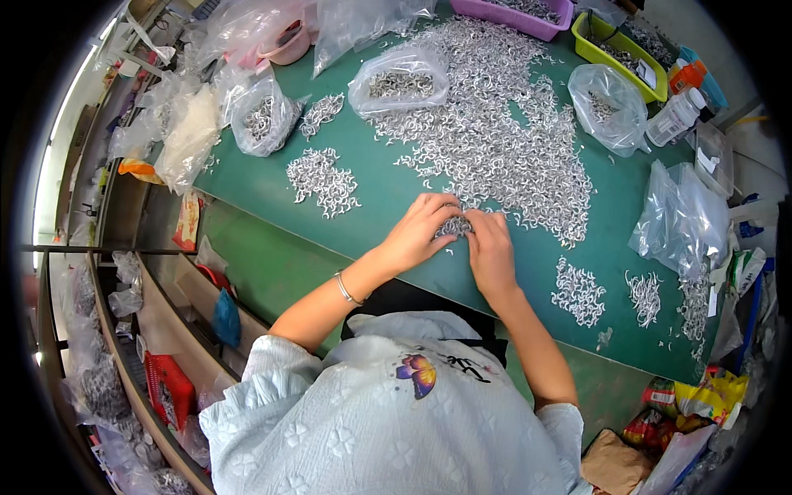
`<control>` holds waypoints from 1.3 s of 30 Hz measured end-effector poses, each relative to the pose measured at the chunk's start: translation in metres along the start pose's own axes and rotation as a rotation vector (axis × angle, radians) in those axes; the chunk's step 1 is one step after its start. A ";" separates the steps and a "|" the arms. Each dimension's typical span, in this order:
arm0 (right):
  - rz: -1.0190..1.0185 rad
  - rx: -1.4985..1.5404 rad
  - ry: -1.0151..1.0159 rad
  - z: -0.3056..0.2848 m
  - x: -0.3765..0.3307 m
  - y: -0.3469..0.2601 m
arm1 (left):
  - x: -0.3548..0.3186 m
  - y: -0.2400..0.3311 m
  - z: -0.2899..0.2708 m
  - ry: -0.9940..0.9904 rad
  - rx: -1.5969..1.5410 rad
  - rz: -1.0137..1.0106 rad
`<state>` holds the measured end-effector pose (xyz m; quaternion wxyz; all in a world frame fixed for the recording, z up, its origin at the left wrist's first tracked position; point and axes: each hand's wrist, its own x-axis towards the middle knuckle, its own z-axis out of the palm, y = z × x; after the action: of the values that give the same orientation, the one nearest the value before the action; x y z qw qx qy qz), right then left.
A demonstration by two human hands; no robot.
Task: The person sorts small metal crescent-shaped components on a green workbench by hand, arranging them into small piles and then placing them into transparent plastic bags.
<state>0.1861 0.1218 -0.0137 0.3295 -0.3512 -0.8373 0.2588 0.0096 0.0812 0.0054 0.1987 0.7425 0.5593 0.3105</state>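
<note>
Near the table's front edge, a small heap of curved silver metal pieces (pixel 454 226) lies between my two hands. My left hand (pixel 421 229) curls round its left side, fingers bent over the far edge, with a bangle on the wrist. Against the right side of the heap my right hand (pixel 491 247) is closed, its thumb and fingertips touching the pieces. Just beyond my fingers spreads a large layer of loose curved metal pieces (pixel 495 148). What lies under my palms is hidden.
Smaller piles (pixel 323 183) sit left on the green table (pixel 388 198), others (pixel 577 291) right. Clear bags of pieces (pixel 400 85) stand at the back, with a purple basket (pixel 528 21), a green basket (pixel 619 62) and a white bottle (pixel 675 117). Shelves (pixel 157 330) line the left.
</note>
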 end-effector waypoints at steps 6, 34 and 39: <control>0.482 0.252 -0.090 -0.017 0.027 0.011 | 0.021 -0.019 0.000 0.087 -0.053 0.019; 0.277 -0.004 0.240 -0.027 0.042 0.014 | 0.042 -0.043 -0.029 0.155 -0.513 -0.238; 0.148 -0.278 0.114 -0.027 0.050 0.003 | 0.035 -0.030 -0.038 0.078 -0.155 -0.121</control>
<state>0.1799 0.1667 0.0204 0.3047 -0.4683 -0.8169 0.1436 -0.0314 0.1211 0.0220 0.2519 0.6771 0.5850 0.3687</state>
